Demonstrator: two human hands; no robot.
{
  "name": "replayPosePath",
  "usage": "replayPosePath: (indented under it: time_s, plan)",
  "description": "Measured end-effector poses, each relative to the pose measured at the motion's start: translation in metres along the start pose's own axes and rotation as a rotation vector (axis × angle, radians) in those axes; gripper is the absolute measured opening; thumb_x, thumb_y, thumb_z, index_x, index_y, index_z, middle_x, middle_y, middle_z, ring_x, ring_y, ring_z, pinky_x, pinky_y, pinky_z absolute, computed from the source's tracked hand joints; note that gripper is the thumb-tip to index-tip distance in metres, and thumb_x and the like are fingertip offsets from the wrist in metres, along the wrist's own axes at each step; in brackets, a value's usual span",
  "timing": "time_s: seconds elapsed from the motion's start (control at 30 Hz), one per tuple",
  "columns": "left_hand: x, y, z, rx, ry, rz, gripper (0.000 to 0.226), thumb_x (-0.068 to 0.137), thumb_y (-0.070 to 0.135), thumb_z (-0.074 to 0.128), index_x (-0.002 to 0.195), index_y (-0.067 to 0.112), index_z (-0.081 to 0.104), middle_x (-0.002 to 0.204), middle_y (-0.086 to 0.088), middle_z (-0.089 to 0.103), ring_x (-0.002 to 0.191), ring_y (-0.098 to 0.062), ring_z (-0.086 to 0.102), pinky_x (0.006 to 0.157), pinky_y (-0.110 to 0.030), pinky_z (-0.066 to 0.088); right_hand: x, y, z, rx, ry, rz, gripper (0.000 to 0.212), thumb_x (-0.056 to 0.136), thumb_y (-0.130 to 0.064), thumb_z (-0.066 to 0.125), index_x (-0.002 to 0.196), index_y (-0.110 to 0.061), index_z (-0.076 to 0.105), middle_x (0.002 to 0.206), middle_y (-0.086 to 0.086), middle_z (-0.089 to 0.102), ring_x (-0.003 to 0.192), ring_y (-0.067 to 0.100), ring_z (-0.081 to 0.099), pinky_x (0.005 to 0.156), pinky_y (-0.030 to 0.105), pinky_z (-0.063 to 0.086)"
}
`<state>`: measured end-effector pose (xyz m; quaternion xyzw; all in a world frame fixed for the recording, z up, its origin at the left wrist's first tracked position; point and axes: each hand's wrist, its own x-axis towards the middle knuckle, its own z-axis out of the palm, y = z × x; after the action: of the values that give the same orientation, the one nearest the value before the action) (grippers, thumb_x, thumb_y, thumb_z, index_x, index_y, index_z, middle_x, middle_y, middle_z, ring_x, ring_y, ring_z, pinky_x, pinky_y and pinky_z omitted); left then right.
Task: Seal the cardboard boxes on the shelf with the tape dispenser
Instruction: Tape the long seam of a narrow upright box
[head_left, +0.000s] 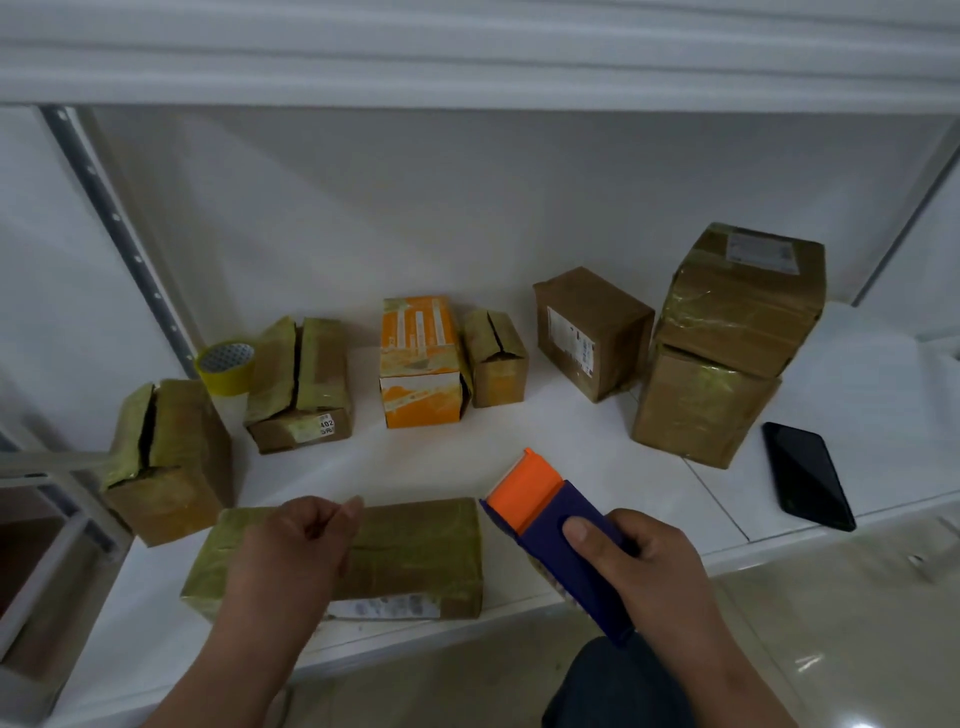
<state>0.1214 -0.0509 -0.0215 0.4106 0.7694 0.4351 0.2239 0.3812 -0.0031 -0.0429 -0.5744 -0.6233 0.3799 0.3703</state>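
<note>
Right hand (641, 561) gripping dispenser (558, 525), orange end aimed far-left | flat box (415, 551) near shelf (571, 431) edge, long axis left-right, just left of dispenser | left hand (291, 545) over its left half, fingers loosely curled, empty

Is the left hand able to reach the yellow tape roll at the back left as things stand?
Probably yes: the left hand holds nothing, and the yellow tape roll shows between two brown cardboard boxes, open from above.

A stockroom or parcel-packing area. A white metal shelf (519, 431) with a perforated upright (119, 228) carries taped, labelled cardboard boxes (597, 332). A yellow tape roll (227, 366) stands among them.
</note>
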Motion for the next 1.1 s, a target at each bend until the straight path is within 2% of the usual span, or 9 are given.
replayPosePath:
  time_s: [0.27, 0.33, 0.37, 0.47, 0.53, 0.6, 0.83, 0.97, 1.1]
  plan:
    - [0.003, -0.013, 0.005, 0.285, -0.057, 0.126, 0.034, 0.093, 0.026, 0.061, 0.062, 0.013, 0.066, 0.054, 0.003, 0.058, 0.057, -0.015, 0.055, 0.056, -0.029, 0.039, -0.002, -0.001, 0.002, 0.005, -0.011, 0.028, 0.046, 0.083, -0.044, 0.068, 0.068, -0.003, 0.056, 0.057, 0.008, 0.057, 0.049, 0.011, 0.049, 0.052, 0.023, 0.037]
    - [0.004, -0.012, 0.005, 0.257, -0.045, 0.167, 0.022, 0.094, 0.014, 0.059, 0.103, 0.026, 0.074, 0.084, 0.007, 0.070, 0.077, -0.012, 0.061, 0.070, -0.026, 0.045, -0.002, 0.000, 0.001, 0.014, -0.006, 0.040, 0.047, 0.083, -0.045, 0.068, 0.069, -0.002, 0.057, 0.061, 0.013, 0.060, 0.050, 0.012, 0.050, 0.053, 0.025, 0.038]
    - [0.006, -0.013, 0.005, 0.255, -0.080, 0.183, 0.042, 0.092, 0.007, 0.059, 0.127, 0.028, 0.062, 0.101, 0.007, 0.067, 0.090, -0.011, 0.060, 0.080, -0.024, 0.045, -0.002, 0.000, 0.001, 0.019, -0.006, 0.046, 0.047, 0.082, -0.046, 0.067, 0.069, -0.003, 0.057, 0.062, 0.013, 0.061, 0.050, 0.012, 0.050, 0.054, 0.025, 0.039]
    - [0.013, -0.021, 0.004, 0.518, -0.447, 0.315, 0.101, 0.081, 0.020, 0.069, 0.146, 0.049, -0.001, 0.157, 0.014, 0.016, 0.143, -0.012, 0.023, 0.116, -0.035, 0.025, -0.001, 0.000, -0.001, 0.028, -0.013, 0.063, 0.045, 0.081, -0.049, 0.066, 0.069, -0.006, 0.058, 0.058, 0.006, 0.061, 0.049, 0.009, 0.051, 0.052, 0.022, 0.039]
    - [0.013, -0.023, 0.003, 0.850, -0.629, 0.350, 0.111, 0.076, 0.043, 0.067, 0.136, 0.056, -0.025, 0.150, 0.024, -0.021, 0.146, -0.009, -0.013, 0.121, -0.046, 0.003, 0.000, 0.001, -0.002, 0.026, -0.011, 0.070, 0.041, 0.083, -0.046, 0.066, 0.068, -0.008, 0.058, 0.057, 0.001, 0.060, 0.047, 0.006, 0.051, 0.051, 0.019, 0.039]
    - [0.015, -0.023, 0.003, 1.046, -0.630, 0.345, 0.112, 0.075, 0.044, 0.062, 0.140, 0.051, -0.029, 0.149, 0.022, -0.029, 0.146, -0.015, -0.022, 0.118, -0.051, -0.005, 0.002, 0.002, -0.003, 0.029, -0.004, 0.067, 0.042, 0.083, -0.046, 0.066, 0.069, -0.007, 0.059, 0.058, 0.004, 0.061, 0.047, 0.006, 0.051, 0.051, 0.019, 0.039]
    - [0.036, -0.020, 0.003, 1.070, -0.495, 0.382, 0.095, 0.071, 0.050, 0.055, 0.150, 0.051, 0.002, 0.146, 0.019, 0.027, 0.136, -0.012, 0.023, 0.117, -0.042, 0.019, 0.010, 0.010, -0.006, 0.045, -0.004, 0.094, 0.039, 0.084, -0.045, 0.065, 0.072, -0.008, 0.061, 0.057, 0.000, 0.061, 0.046, 0.003, 0.052, 0.049, 0.016, 0.038]
    - [0.033, -0.003, 0.038, 1.019, -0.432, 0.368, 0.103, 0.064, 0.082, 0.048, 0.151, 0.047, 0.005, 0.137, 0.014, 0.036, 0.125, -0.014, 0.033, 0.099, -0.034, 0.037, 0.019, 0.014, -0.010, 0.082, 0.068, 0.098, 0.051, 0.078, -0.054, 0.064, 0.073, -0.004, 0.062, 0.062, 0.009, 0.065, 0.054, 0.020, 0.059, 0.055, 0.026, 0.043]
    - [0.028, 0.024, 0.092, 0.799, -0.402, 0.322, 0.103, 0.068, 0.079, 0.057, 0.152, 0.037, 0.016, 0.136, 0.004, 0.038, 0.126, -0.020, 0.034, 0.102, -0.035, 0.041, 0.031, 0.016, -0.017, 0.161, 0.209, 0.125, 0.051, 0.080, -0.050, 0.067, 0.070, 0.000, 0.060, 0.059, 0.012, 0.063, 0.052, 0.022, 0.054, 0.055, 0.032, 0.041]
